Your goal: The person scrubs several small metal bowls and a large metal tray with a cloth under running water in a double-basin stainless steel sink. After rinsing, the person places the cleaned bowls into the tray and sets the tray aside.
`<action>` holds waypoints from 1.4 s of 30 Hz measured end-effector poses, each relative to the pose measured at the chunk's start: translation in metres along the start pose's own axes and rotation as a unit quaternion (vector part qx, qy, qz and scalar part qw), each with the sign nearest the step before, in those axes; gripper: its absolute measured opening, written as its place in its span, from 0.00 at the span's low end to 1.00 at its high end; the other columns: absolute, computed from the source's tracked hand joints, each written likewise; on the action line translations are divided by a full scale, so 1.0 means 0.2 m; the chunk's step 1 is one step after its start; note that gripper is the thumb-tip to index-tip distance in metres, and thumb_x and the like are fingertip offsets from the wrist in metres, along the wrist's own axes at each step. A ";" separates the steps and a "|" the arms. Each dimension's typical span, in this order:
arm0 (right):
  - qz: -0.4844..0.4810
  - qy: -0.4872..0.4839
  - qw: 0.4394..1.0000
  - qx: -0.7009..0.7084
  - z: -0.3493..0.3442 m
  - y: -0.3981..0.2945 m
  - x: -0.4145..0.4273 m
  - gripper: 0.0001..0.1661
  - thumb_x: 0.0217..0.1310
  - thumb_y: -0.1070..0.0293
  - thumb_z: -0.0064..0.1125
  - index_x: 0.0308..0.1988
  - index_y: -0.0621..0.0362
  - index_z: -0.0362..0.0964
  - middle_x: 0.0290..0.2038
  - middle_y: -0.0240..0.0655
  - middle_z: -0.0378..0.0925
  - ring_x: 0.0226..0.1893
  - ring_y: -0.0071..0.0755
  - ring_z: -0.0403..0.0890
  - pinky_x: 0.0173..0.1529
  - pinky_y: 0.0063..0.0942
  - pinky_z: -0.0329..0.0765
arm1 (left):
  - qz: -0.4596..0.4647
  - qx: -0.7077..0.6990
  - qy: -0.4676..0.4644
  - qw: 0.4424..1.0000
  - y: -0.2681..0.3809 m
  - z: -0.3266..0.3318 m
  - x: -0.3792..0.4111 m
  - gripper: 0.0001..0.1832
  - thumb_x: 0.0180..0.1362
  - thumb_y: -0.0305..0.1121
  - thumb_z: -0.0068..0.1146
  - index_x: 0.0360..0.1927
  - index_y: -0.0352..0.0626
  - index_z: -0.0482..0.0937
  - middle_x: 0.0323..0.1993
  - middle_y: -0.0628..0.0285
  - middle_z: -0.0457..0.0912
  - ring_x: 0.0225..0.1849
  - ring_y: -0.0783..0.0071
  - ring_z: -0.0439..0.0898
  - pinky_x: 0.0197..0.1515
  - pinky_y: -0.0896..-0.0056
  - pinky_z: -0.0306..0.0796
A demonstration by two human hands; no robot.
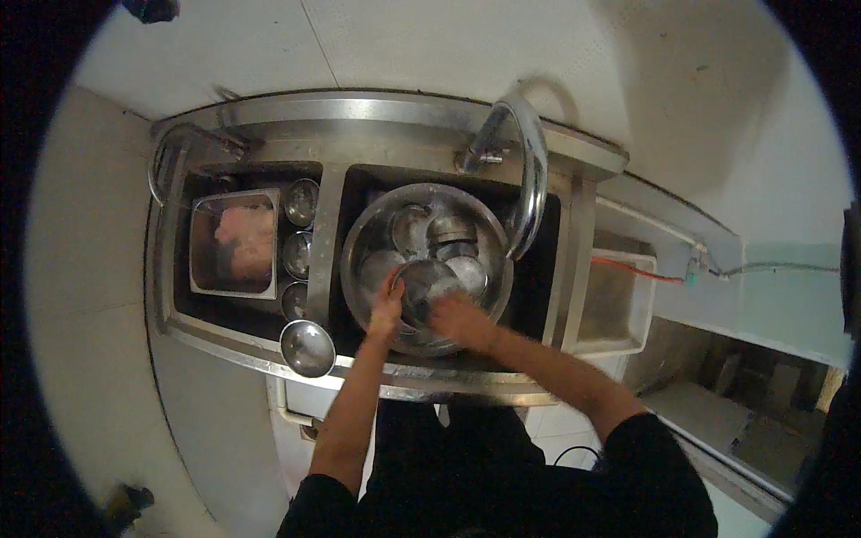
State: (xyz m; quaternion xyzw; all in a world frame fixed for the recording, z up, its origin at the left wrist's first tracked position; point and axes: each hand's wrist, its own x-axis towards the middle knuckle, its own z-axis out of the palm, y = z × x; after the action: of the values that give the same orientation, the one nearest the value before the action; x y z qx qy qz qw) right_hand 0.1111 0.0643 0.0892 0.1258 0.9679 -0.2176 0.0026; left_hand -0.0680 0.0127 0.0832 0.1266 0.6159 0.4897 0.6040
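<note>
My left hand (387,306) grips the left rim of a steel bowl (420,279), tilted over a large round steel basin (501,296). My right hand (461,319) is at the same bowl's inner right side; its fingers are blurred, and whether they hold anything cannot be told. Several more metal bowls (452,228) lie in the basin around it. The basin stands in the right sink. Another steel bowl (307,348) rests on the front edge of the sink unit, left of my left forearm.
In the left sink stand a rectangular steel pan (276,242) with pinkish contents, perhaps raw meat, and several small bowls (302,202). A curved chrome faucet (531,155) arches over the basin's right side; a second faucet (156,165) is at the far left. A pale tub (642,302) stands right.
</note>
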 end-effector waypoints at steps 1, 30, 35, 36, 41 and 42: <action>-0.050 0.004 0.998 -0.035 -0.02 0.10 -0.06 0.16 0.45 0.69 0.53 0.39 0.55 0.72 0.39 0.38 0.72 0.47 0.41 0.72 0.56 0.40 0.63 | -0.056 0.019 0.012 0.998 0.05 0.00 -0.03 0.24 0.62 0.36 0.44 0.62 0.44 0.60 0.57 0.58 0.67 0.58 0.67 0.65 0.61 0.70 0.55; 0.159 0.077 0.984 0.020 -0.25 -0.10 0.15 0.30 0.36 0.69 0.61 0.47 0.54 0.72 0.48 0.38 0.72 0.51 0.47 0.70 0.55 0.42 0.65 | 0.054 0.209 0.098 0.972 0.17 0.16 0.00 0.23 0.62 0.40 0.46 0.60 0.49 0.62 0.53 0.51 0.73 0.54 0.61 0.72 0.53 0.65 0.64; 0.151 0.075 0.978 -0.121 -0.08 0.09 0.10 0.29 0.38 0.69 0.58 0.48 0.52 0.70 0.49 0.35 0.70 0.53 0.46 0.67 0.56 0.42 0.64 | 0.198 0.269 0.129 0.934 0.18 0.19 -0.01 0.20 0.62 0.38 0.45 0.57 0.46 0.66 0.49 0.48 0.75 0.48 0.56 0.76 0.49 0.62 0.67; 0.174 0.039 0.983 -0.047 -0.07 0.06 0.09 0.29 0.37 0.72 0.58 0.47 0.53 0.69 0.48 0.35 0.71 0.52 0.45 0.68 0.55 0.41 0.64 | 0.204 0.287 0.147 0.924 0.13 0.14 0.02 0.20 0.62 0.37 0.45 0.56 0.46 0.67 0.48 0.47 0.76 0.46 0.55 0.77 0.47 0.62 0.68; 0.246 0.305 0.863 0.318 -0.12 -0.03 -0.02 0.26 0.42 0.84 0.57 0.46 0.57 0.67 0.42 0.33 0.72 0.47 0.35 0.71 0.50 0.36 0.69 | -0.016 0.262 0.216 0.940 -0.04 0.05 0.18 0.20 0.57 0.37 0.51 0.52 0.42 0.68 0.40 0.52 0.78 0.37 0.58 0.79 0.42 0.62 0.71; 0.304 0.377 0.749 0.453 -0.19 -0.11 0.00 0.25 0.44 0.85 0.57 0.46 0.58 0.67 0.42 0.32 0.72 0.46 0.33 0.72 0.49 0.34 0.69 | -0.077 0.185 0.200 0.959 -0.05 0.07 0.17 0.20 0.56 0.37 0.53 0.51 0.41 0.68 0.38 0.54 0.78 0.35 0.59 0.79 0.42 0.62 0.71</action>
State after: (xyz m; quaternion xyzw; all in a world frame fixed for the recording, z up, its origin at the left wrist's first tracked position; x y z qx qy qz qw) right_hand 0.1080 0.0614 0.1322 0.4716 0.5889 -0.5528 -0.3539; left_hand -0.0594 0.0407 0.0574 0.0881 0.8120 0.3343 0.4703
